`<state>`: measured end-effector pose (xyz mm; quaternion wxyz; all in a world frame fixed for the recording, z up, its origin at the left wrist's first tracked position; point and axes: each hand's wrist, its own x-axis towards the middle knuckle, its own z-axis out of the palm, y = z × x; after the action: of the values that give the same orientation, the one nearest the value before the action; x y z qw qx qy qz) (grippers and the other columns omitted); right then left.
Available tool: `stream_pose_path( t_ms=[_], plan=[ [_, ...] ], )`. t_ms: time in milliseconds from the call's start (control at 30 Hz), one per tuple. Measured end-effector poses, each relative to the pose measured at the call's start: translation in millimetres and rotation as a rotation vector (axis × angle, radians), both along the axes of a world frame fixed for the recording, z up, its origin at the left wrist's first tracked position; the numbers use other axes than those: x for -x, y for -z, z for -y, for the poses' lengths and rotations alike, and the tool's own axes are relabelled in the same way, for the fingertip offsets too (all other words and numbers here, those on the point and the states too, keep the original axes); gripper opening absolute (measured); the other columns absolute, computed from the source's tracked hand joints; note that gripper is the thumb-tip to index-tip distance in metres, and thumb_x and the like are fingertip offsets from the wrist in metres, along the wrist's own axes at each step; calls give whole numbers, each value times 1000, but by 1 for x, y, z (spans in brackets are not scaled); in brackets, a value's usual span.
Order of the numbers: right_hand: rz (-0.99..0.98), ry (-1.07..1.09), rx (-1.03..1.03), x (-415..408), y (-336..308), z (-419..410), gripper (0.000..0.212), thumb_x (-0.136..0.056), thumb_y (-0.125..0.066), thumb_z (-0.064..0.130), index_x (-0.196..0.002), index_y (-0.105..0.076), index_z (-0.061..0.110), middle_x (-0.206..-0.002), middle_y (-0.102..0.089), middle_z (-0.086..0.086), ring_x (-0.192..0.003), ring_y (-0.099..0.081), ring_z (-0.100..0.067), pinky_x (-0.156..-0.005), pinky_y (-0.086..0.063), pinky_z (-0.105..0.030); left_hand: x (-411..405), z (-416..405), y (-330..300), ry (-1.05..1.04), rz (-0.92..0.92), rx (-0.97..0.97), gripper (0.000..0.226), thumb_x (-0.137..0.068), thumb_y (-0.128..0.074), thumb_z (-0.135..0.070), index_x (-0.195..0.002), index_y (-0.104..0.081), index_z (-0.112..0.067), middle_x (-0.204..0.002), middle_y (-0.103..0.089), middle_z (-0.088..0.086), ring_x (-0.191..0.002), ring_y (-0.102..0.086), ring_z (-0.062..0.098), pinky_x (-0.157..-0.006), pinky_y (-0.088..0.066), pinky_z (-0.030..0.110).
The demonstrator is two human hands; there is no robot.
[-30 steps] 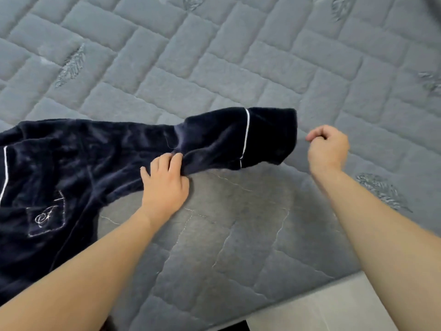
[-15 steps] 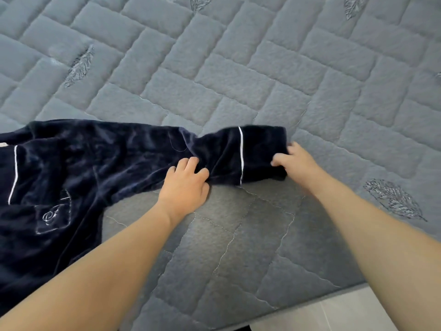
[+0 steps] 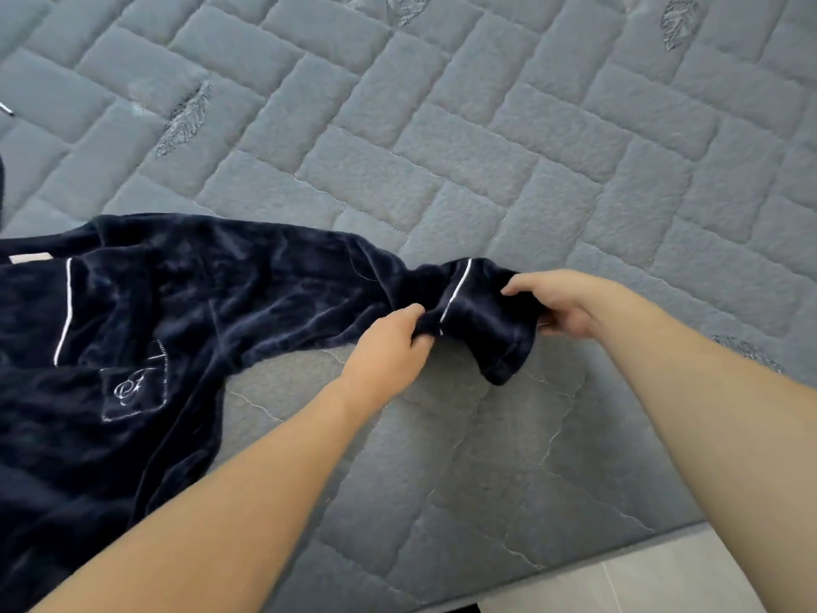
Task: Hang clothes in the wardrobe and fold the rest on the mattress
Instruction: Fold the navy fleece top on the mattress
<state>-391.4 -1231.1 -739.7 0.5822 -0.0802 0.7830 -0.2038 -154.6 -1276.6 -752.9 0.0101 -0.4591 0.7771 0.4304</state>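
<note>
A dark navy velvet pyjama top (image 3: 185,311) with white piping and an embroidered chest pocket (image 3: 132,389) lies spread on the grey quilted mattress (image 3: 442,148), at the left. Its sleeve stretches out to the right. My left hand (image 3: 389,342) grips the sleeve just before the white-piped cuff. The cuff end (image 3: 490,329) is pinched by my right hand (image 3: 557,303) and is lifted and bunched, its lower corner hanging down.
The mattress's front edge (image 3: 574,555) runs across the bottom right, with pale floor tiles (image 3: 663,586) beyond it. A small light object (image 3: 6,109) shows at the far left edge. Leaf embroideries dot the mattress cover.
My right hand came in from the side, took hold of the cuff and raised it. My left hand slid along the sleeve toward the cuff and closed on it.
</note>
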Motion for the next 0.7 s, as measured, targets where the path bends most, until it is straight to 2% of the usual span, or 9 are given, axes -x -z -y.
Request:
stream_pose_path(
  t_ms=[100,167,267,367,433,500,600,667,700],
  plan=[
    [180,131,154,-43,-23,30,7,-81,-64,23,-87,-62,20,-69,-58,1,-54,-54,-11,-66,-48,-26,-51,18,-13,-368,-228,-271,13,-97,-52,-34,-96,-65,-33,-92,-71,-12,-88,-63,3,-82,-53,31],
    [294,180,270,-83,-43,59,7,-83,-59,23,-88,-61,19,-70,-59,0,-57,-57,-13,-57,-49,-23,-86,30,-24,-565,-356,-382,17,-99,-53,-31,-103,-68,-37,-104,-73,-11,-103,-67,10,-92,-55,39],
    [393,149,396,-163,-72,116,17,-85,-58,26,-97,-65,16,-86,-67,-4,-78,-64,-21,-73,-55,-32,-139,46,-42,-800,-541,-536,20,-101,-55,-37,-118,-65,-37,-119,-71,-3,-109,-68,21,-85,-60,43],
    [488,47,472,-263,-99,173,27,-87,-61,33,-105,-67,13,-99,-71,-8,-96,-66,-25,-95,-52,-42,-201,71,-60,-957,-678,-523,21,-98,-56,-36,-114,-61,-47,-118,-71,-4,-102,-71,23,-77,-61,38],
    [590,-43,539,-333,-116,204,32,-88,-60,41,-103,-67,14,-96,-73,-4,-92,-69,-20,-88,-56,-37,-252,98,-68,-1107,-824,-552,27,-101,-48,-29,-120,-56,-46,-120,-70,-4,-102,-72,24,-80,-60,42],
    [594,-91,624,-397,-123,227,27,-89,-55,46,-83,-64,20,-82,-69,6,-76,-67,-8,-74,-51,-27,-311,130,-68,-1330,-955,-592,31,-104,-43,-25,-130,-54,-38,-126,-67,1,-106,-69,27,-81,-59,44],
    [11,-163,684,-460,-96,239,21,-90,-53,37,-84,-64,20,-86,-67,15,-85,-61,-3,-82,-45,-33,-404,169,-57,-1599,-986,-629,37,-105,-43,-27,-141,-50,-24,-134,-62,7,-110,-64,26,-83,-55,45],
    [-528,-300,543,-477,-60,229,26,-90,-54,39,-111,-63,26,-123,-62,8,-118,-54,-15,-103,-39,-42,-457,179,-43,-1736,-911,-632,38,-105,-47,-31,-141,-48,-21,-137,-59,8,-109,-64,27,-74,-54,44],
    [-679,-323,428,-482,-41,220,41,-89,-55,43,-127,-55,27,-142,-49,3,-131,-44,-22,-110,-31,-46,-478,180,-36,-1792,-827,-612,39,-103,-51,-32,-141,-46,-22,-136,-58,9,-107,-64,28,-72,-54,44]
  ],
)
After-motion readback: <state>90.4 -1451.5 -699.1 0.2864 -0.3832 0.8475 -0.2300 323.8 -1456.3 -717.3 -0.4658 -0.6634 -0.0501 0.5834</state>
